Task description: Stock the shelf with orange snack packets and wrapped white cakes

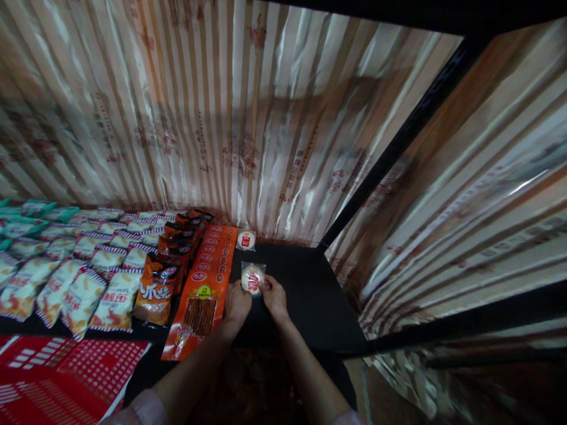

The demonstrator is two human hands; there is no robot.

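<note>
A clear packet with a round white snack and a red label is between my two hands, just above or on the black shelf. My left hand pinches its lower left edge, fingers curled. On its right edge, the thumb and fingers of my right hand are closed. Farther back on the shelf lies a matching packet. Immediately left of my left hand is a column of overlapping orange snack packs, the front one showing brown sticks through a window.
Black-and-orange bags stand in a row farther left, beside rows of white striped-edge snack bags and teal bags. A red plastic basket sits below at front left. Printed plastic sheeting and a black post bound the shelf.
</note>
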